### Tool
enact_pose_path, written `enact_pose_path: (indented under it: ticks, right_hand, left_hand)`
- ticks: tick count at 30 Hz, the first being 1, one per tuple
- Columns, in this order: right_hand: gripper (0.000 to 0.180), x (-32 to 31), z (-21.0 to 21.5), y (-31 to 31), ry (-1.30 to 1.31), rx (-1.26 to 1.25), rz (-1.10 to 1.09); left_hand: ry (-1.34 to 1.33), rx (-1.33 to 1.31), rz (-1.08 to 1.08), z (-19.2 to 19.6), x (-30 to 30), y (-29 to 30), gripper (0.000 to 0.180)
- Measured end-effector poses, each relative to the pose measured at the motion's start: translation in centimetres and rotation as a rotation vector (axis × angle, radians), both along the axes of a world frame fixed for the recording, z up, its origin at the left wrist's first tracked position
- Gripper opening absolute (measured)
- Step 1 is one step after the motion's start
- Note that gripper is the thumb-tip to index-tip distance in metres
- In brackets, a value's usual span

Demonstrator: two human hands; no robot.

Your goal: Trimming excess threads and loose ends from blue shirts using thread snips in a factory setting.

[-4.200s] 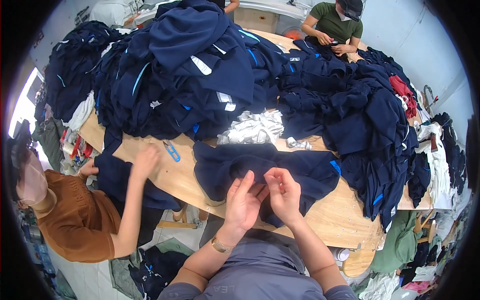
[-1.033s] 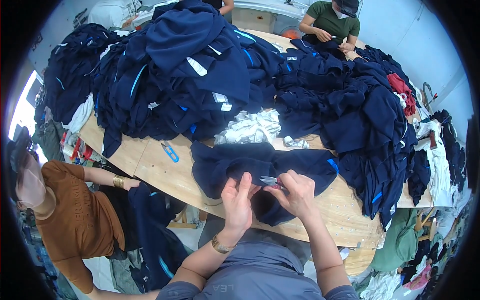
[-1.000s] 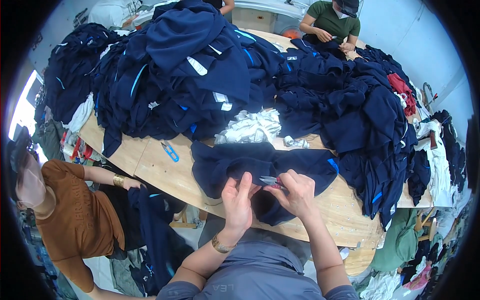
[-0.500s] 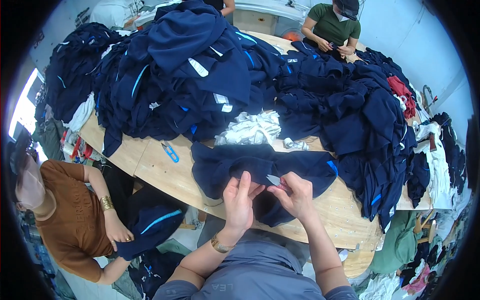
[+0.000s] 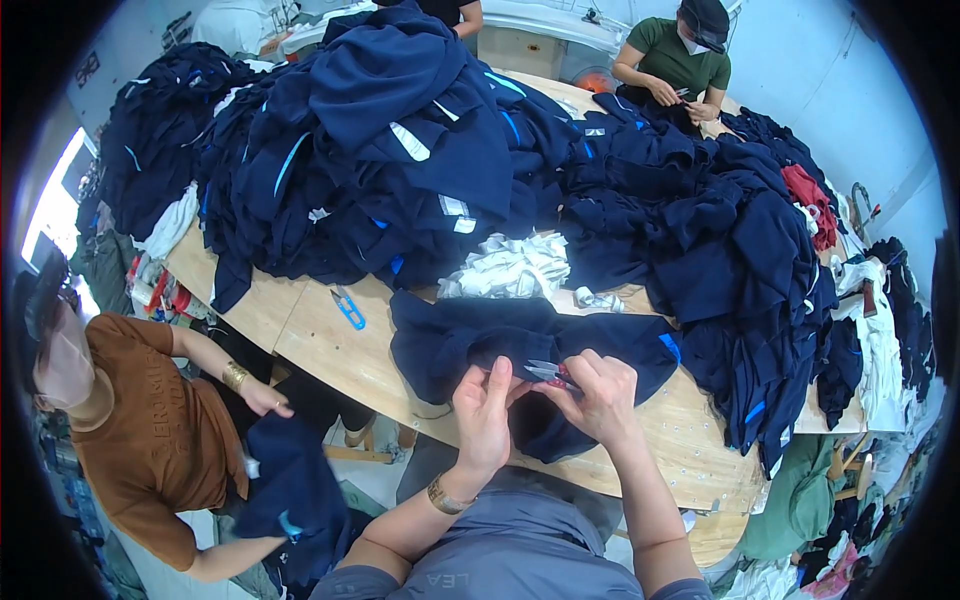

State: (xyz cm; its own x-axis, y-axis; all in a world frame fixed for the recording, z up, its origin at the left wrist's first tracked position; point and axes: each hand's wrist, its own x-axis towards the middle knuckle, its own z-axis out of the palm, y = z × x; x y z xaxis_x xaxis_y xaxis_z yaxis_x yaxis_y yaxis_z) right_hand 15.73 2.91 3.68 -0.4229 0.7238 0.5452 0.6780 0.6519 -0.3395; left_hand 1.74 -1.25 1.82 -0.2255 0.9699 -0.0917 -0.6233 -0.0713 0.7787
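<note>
Right hand grips red-handled snips over a navy garment

The navy garment lies bunched at the near edge of the table, with 1 bright blue patch at its right end. The right hand's fingers are curled round the handle, blades pointing toward the left hand. The left hand's fingertips sit close together just beside the blades, thumb raised; whether they pinch cloth, I cannot tell. Farther in from the edge are a heap of white strips and a small white roll. Blue snips lie left of the garment, near the edge. Piled navy clothing covers the table's far side. Beside the left edge is a person in a brown top
</note>
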Motion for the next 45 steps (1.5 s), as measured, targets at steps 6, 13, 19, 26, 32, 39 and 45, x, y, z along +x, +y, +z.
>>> enact_pose_path:
  ticks: [6,13,19,26,32,39,45]
  right_hand:
    - [0.032,0.2,0.3,0.1,-0.043,0.034,0.024]
    - [0.035,0.1,-0.6,-0.3,0.270,-0.297,0.009]
    - [0.033,0.0,-1.1,-0.5,0.147,-0.178,-0.011]
    - [0.033,-0.1,-1.1,-0.5,0.043,-0.090,-0.006]
    - [0.037,-0.2,-1.1,-0.1,0.017,0.023,0.005]
    - [0.035,-0.1,-0.7,-0.3,0.076,-0.073,-0.007]
    - [0.034,-0.3,0.1,-0.2,-0.031,-0.029,0.003]
  left_hand:
    - [0.037,-0.016,0.018,-0.2,0.1,0.0,0.020]
    - [-0.123,-0.069,0.006,-0.1,-0.5,0.0,0.017]
    - [-0.190,-0.139,-0.020,0.8,-0.6,0.2,0.019]
    - [-0.138,-0.078,-0.033,0.0,-0.5,0.1,0.020]
    - [-0.088,-0.048,-0.039,-0.3,-0.3,0.2,0.022]
    - [-0.096,-0.084,0.029,-0.3,-0.2,0.3,0.020]
    - [-0.087,-0.058,0.040,-0.4,-0.2,0.3,0.021]
